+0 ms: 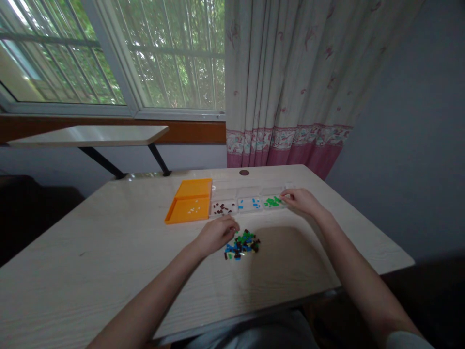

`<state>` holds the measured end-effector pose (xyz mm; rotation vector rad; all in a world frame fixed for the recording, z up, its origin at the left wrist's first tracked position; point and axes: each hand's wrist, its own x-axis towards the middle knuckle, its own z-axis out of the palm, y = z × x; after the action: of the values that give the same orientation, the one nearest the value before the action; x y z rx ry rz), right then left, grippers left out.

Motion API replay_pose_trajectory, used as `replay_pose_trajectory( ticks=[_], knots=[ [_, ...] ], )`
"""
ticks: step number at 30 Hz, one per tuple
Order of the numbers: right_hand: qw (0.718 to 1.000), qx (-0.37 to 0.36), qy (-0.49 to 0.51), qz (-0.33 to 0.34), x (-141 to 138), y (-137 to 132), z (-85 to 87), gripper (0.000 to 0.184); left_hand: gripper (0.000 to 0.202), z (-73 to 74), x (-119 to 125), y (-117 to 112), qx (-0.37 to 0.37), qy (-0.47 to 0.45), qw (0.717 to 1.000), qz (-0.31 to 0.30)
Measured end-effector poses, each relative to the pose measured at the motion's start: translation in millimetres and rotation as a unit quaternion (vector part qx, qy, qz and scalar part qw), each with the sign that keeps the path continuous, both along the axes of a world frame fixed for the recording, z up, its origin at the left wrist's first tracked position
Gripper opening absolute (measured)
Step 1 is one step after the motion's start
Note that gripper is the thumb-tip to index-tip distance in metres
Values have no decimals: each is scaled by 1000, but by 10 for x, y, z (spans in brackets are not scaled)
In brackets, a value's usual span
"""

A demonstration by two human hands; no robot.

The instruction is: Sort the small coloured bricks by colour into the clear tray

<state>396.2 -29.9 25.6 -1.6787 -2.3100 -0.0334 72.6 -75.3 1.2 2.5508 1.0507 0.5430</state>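
Note:
A small pile of mixed green, blue and dark bricks (242, 244) lies on the pale wooden table (109, 252). My left hand (218, 233) rests at the pile's left edge with its fingers curled; what they hold, if anything, is hidden. Behind the pile stands a clear compartment box (250, 202) with dark bricks (222, 208) on the left, blue bricks (250, 203) in the middle and green bricks (272, 201) on the right. My right hand (301, 199) is at the green compartment's right end, fingers pinched together at its rim.
An orange tray (191, 201) with a few white bits stands left of the clear box. A cable hole (244, 172) is near the table's far edge. Behind are a window, a curtain (286, 82) and a folding shelf (90, 135).

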Motion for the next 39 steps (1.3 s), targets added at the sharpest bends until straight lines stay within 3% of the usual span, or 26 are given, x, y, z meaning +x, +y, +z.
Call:
replay_pose_trajectory(
  ticks=[3,7,15,18,22,29,34,39],
  knots=[
    [996,-55,-11,-72,300,92,-32,24,21,-1,-3,-4,2,-4,1000,0],
    [988,-88,-18,-127,468,128,-113,24,22,-24,-18,6,2,1,1000,2],
    [989,-86,5,-123,448,135,-86,25,20,-30,-31,9,10,10,1000,15],
    [995,-55,22,-76,270,106,-56,26,18,-11,-31,2,15,22,999,22],
    [998,-17,56,19,-213,-44,-61,27,17,5,-31,-1,19,29,999,17],
    [982,16,42,182,-1016,-415,-235,18,14,12,-13,-16,26,26,999,13],
    [975,82,70,194,-1133,-502,-347,21,14,21,30,-31,35,-50,998,11],
    [968,94,102,211,-1142,-506,-339,18,14,27,63,-43,41,-95,995,2]
  ],
)
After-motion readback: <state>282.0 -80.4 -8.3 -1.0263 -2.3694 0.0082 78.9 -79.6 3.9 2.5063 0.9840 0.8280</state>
